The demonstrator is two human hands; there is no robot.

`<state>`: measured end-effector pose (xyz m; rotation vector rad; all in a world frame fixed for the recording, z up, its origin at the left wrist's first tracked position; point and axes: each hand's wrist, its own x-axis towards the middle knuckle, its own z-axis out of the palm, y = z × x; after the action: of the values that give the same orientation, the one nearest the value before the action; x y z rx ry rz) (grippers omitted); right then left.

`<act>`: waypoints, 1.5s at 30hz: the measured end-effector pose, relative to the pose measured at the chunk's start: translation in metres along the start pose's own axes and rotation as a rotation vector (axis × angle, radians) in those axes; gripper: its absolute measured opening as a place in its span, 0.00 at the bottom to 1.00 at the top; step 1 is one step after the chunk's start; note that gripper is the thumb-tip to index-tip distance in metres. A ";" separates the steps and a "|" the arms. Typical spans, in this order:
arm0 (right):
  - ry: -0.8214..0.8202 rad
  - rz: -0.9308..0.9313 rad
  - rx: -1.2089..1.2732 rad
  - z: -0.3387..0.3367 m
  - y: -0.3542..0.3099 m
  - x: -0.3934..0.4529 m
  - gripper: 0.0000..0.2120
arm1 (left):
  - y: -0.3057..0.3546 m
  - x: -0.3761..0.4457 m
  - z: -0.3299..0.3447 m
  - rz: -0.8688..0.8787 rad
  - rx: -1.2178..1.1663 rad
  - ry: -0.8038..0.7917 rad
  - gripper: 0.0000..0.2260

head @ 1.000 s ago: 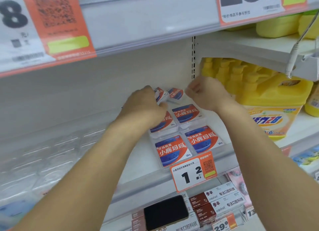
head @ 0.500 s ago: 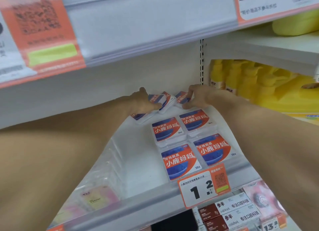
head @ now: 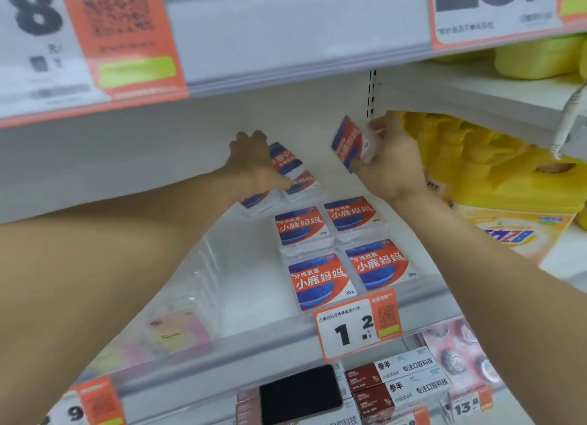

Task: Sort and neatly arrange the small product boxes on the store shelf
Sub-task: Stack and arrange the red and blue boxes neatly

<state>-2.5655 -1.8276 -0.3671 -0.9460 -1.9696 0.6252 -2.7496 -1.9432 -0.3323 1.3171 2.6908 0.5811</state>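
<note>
Small clear floss boxes with red-and-blue labels lie flat in two rows on the white shelf [head: 251,284]; the front pair are a left box [head: 319,281] and a right box [head: 381,264]. At the back of the rows my left hand [head: 254,160] rests on a loose cluster of the same boxes [head: 286,170], fingers curled over them. My right hand [head: 387,160] holds one floss box [head: 347,141] lifted off the shelf and tilted on edge near the back wall.
Yellow detergent jugs [head: 508,195] crowd the shelf just right of my right hand. Clear plastic packs [head: 178,329] lie at the shelf's left. A price tag [head: 355,326] hangs on the front rail. Below it lie a black phone [head: 300,393] and brown boxes [head: 365,380]. An upper shelf overhangs.
My right hand has picked one box up from the back of the shelf and tilted it upright. My left hand stays on the back cluster. The camera has moved slightly back.
</note>
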 end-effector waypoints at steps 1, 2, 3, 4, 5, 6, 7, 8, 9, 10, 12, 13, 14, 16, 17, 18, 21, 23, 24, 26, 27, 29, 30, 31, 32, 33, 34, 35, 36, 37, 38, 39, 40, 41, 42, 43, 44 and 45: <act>0.047 0.028 0.095 -0.008 -0.004 -0.009 0.30 | 0.003 -0.013 -0.007 0.031 -0.008 0.005 0.44; 0.080 0.073 0.193 -0.015 -0.008 -0.020 0.30 | 0.006 -0.030 -0.013 0.067 -0.015 0.001 0.42; 0.109 0.129 0.287 -0.022 -0.011 -0.033 0.30 | 0.009 -0.050 -0.018 0.122 -0.023 0.005 0.38; 0.148 0.178 0.374 -0.028 -0.014 -0.047 0.30 | 0.011 -0.074 -0.021 0.178 -0.046 0.014 0.33; 0.201 0.216 0.453 -0.034 -0.016 -0.060 0.30 | 0.012 -0.099 -0.021 0.221 -0.083 0.025 0.30; 0.257 0.254 0.522 -0.040 -0.019 -0.072 0.31 | 0.012 -0.124 -0.019 0.243 -0.129 0.040 0.29; 0.295 0.294 0.576 -0.045 -0.021 -0.084 0.32 | 0.011 -0.146 -0.015 0.253 -0.183 0.056 0.29; 0.302 0.335 0.614 -0.051 -0.025 -0.095 0.31 | 0.010 -0.165 -0.008 0.251 -0.244 0.064 0.30; 0.282 0.376 0.637 -0.057 -0.028 -0.106 0.29 | 0.008 -0.179 0.000 0.238 -0.305 0.051 0.31; 0.250 0.418 0.651 -0.062 -0.031 -0.116 0.26 | 0.005 -0.189 0.009 0.221 -0.351 0.029 0.31; 0.181 0.486 0.662 -0.070 -0.034 -0.135 0.21 | 0.000 -0.202 0.025 0.214 -0.370 -0.008 0.30; 0.156 0.505 0.662 -0.073 -0.034 -0.144 0.20 | -0.002 -0.207 0.030 0.216 -0.350 -0.021 0.29; 0.136 0.519 0.649 -0.074 -0.033 -0.151 0.20 | -0.003 -0.211 0.032 0.217 -0.328 -0.031 0.28; 0.097 0.541 0.617 -0.074 -0.030 -0.162 0.22 | -0.008 -0.216 0.036 0.231 -0.290 -0.031 0.26; 0.074 0.549 0.596 -0.073 -0.028 -0.166 0.23 | -0.010 -0.216 0.037 0.245 -0.268 -0.026 0.25; 0.047 0.546 0.566 -0.073 -0.027 -0.170 0.24 | -0.013 -0.217 0.039 0.263 -0.246 -0.026 0.24; -0.076 0.507 0.459 -0.080 -0.021 -0.175 0.30 | -0.020 -0.220 0.044 0.308 -0.221 -0.017 0.23; -0.157 0.481 0.397 -0.084 -0.019 -0.175 0.35 | -0.025 -0.221 0.048 0.293 -0.225 0.000 0.25; -0.171 0.456 0.352 -0.083 -0.018 -0.175 0.37 | -0.026 -0.221 0.050 0.286 -0.214 0.011 0.25; -0.169 0.391 0.224 -0.082 -0.016 -0.175 0.40 | -0.026 -0.222 0.053 0.287 -0.191 0.024 0.26; -0.168 0.367 0.167 -0.081 -0.017 -0.174 0.41 | -0.025 -0.222 0.054 0.293 -0.186 0.027 0.26; -0.168 0.348 0.096 -0.079 -0.015 -0.174 0.42 | -0.024 -0.223 0.055 0.296 -0.182 0.024 0.25; -0.168 0.344 0.068 -0.077 -0.014 -0.174 0.42 | -0.024 -0.224 0.055 0.292 -0.189 0.022 0.24; -0.167 0.340 0.040 -0.076 -0.013 -0.175 0.42 | -0.025 -0.224 0.055 0.290 -0.202 0.027 0.24; -0.169 0.341 0.008 -0.075 -0.012 -0.175 0.42 | -0.025 -0.224 0.054 0.286 -0.219 0.039 0.23; -0.170 0.342 -0.022 -0.073 -0.012 -0.176 0.42 | -0.025 -0.224 0.053 0.278 -0.237 0.054 0.22; -0.165 0.347 -0.040 -0.071 -0.012 -0.176 0.42 | -0.025 -0.224 0.053 0.264 -0.258 0.069 0.20; -0.159 0.352 -0.047 -0.070 -0.013 -0.176 0.43 | -0.025 -0.223 0.052 0.251 -0.281 0.086 0.18; -0.156 0.350 -0.056 -0.069 -0.014 -0.175 0.42 | -0.025 -0.223 0.052 0.238 -0.308 0.106 0.16; -0.158 0.340 -0.070 -0.069 -0.017 -0.175 0.40 | -0.025 -0.223 0.051 0.228 -0.336 0.129 0.15; -0.159 0.331 -0.086 -0.070 -0.018 -0.174 0.39 | -0.024 -0.223 0.049 0.222 -0.363 0.152 0.15; -0.160 0.324 -0.097 -0.071 -0.020 -0.174 0.39 | -0.024 -0.224 0.048 0.222 -0.390 0.174 0.14; -0.160 0.324 -0.106 -0.071 -0.020 -0.174 0.39 | -0.024 -0.224 0.046 0.225 -0.417 0.190 0.14; -0.159 0.326 -0.115 -0.072 -0.021 -0.173 0.39 | -0.025 -0.226 0.044 0.225 -0.446 0.202 0.14; -0.155 0.327 -0.123 -0.071 -0.020 -0.173 0.40 | -0.025 -0.228 0.043 0.223 -0.478 0.213 0.14; -0.149 0.328 -0.129 -0.071 -0.020 -0.174 0.40 | -0.026 -0.229 0.041 0.222 -0.512 0.223 0.14; -0.144 0.333 -0.129 -0.069 -0.020 -0.174 0.39 | -0.027 -0.231 0.040 0.221 -0.550 0.232 0.15; -0.138 0.343 -0.119 -0.068 -0.020 -0.174 0.39 | -0.027 -0.232 0.039 0.220 -0.586 0.237 0.15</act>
<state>-2.4523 -1.9743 -0.4000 -1.3638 -1.9989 0.7878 -2.6156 -2.1272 -0.3979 1.4284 2.2499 1.4919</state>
